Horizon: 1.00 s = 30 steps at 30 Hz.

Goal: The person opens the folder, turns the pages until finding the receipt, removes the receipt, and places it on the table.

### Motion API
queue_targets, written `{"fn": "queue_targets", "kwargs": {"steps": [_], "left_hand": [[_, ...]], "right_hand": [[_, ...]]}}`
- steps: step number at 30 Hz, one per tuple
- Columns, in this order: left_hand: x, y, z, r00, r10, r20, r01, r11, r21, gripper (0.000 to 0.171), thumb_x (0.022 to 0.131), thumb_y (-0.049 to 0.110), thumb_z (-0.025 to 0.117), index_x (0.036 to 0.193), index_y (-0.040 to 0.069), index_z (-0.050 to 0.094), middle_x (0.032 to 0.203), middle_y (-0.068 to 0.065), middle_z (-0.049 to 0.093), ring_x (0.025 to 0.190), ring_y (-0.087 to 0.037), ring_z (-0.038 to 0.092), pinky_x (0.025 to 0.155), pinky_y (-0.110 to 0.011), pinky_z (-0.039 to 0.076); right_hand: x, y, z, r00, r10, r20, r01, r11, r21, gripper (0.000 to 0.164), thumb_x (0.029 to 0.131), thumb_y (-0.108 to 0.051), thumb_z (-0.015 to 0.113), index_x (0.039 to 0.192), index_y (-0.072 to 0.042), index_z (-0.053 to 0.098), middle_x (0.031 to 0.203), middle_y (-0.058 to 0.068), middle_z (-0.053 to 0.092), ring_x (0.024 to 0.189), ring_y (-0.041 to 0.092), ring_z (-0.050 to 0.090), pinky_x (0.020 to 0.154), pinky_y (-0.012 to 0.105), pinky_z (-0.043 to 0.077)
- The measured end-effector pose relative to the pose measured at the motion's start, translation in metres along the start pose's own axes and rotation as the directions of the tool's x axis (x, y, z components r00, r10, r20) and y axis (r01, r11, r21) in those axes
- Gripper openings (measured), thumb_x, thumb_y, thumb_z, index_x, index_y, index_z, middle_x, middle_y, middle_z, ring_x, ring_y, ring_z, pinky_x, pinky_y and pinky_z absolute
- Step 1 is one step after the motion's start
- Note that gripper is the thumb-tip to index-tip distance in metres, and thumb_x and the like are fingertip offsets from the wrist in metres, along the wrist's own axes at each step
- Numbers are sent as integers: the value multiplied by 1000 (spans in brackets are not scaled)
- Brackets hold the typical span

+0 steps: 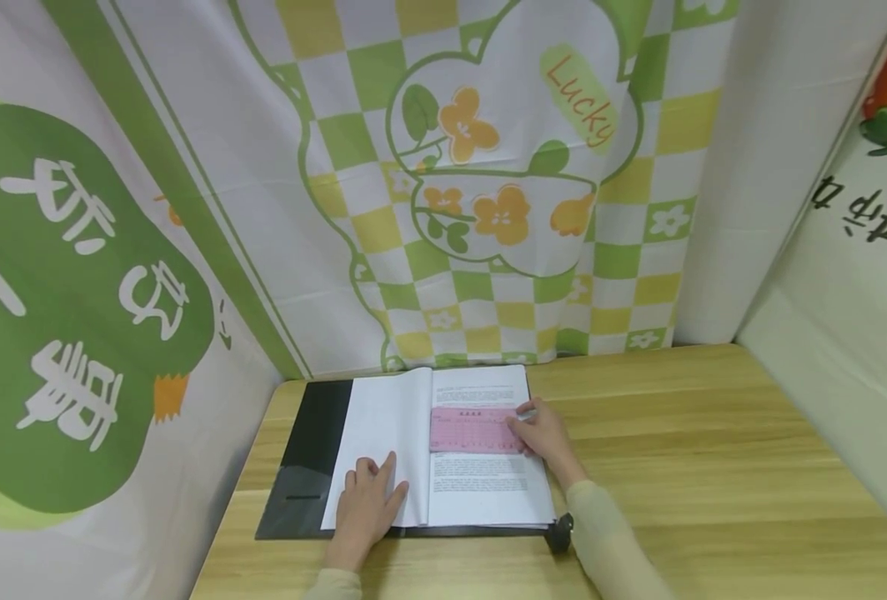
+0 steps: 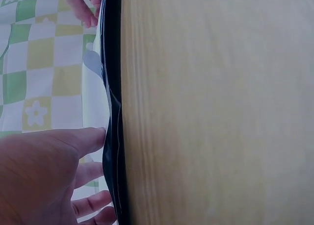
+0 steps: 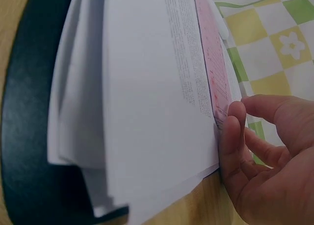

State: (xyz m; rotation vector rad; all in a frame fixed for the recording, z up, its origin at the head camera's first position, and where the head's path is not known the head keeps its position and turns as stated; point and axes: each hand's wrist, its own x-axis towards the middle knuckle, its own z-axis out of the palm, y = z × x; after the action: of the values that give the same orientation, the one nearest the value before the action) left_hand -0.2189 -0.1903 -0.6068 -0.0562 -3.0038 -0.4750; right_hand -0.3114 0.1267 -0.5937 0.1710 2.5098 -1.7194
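The table (image 1: 744,467) is made of light yellow-brown wood, with stripes that run from left to right. A black folder (image 1: 304,475) lies wide open on the left part of it, with its far side close to the far edge.

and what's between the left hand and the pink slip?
Head view: from left hand to pink slip, just the white page and the fold where it meets the printed page. No separate object.

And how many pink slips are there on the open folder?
1 pink slip: on the right page, at the right hand; others could be hidden beneath.
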Motion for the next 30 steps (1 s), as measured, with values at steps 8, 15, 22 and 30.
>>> {"fn": "queue_targets", "kwargs": {"steps": [8,15,22,30], "left_hand": [[0,0,5,1000,-13,3,13,1000,2,60,101,41,66,152,9,57,119,-16,47,97,-31,45,71,-43,45],[-1,2,1,1000,-11,-6,11,1000,-3,60,102,41,64,152,8,57,117,-17,46,96,-32,44,71,-42,44],[0,0,4,1000,-3,-14,3,1000,-5,60,101,41,67,151,9,58,116,-15,46,95,-31,44,70,-42,43],[-1,2,1,1000,-8,-9,8,1000,-5,59,102,41,66,151,8,58,116,-16,46,95,-32,44,70,-43,44]], "right_hand": [[0,1,-2,1000,16,23,-17,997,69,35,96,-11,74,123,7,60,84,11,65,57,13,55,52,24,47],[1,-5,-4,999,30,44,-32,998,46,37,95,-10,75,125,6,61,85,10,64,60,13,56,54,25,47],[-1,-6,-3,999,9,37,-9,1000,-13,44,94,-10,77,132,3,62,89,11,64,62,13,57,56,25,47],[0,-5,-2,1000,-11,19,13,997,-82,38,92,-13,79,124,2,67,96,14,65,78,21,61,66,30,50]]}}
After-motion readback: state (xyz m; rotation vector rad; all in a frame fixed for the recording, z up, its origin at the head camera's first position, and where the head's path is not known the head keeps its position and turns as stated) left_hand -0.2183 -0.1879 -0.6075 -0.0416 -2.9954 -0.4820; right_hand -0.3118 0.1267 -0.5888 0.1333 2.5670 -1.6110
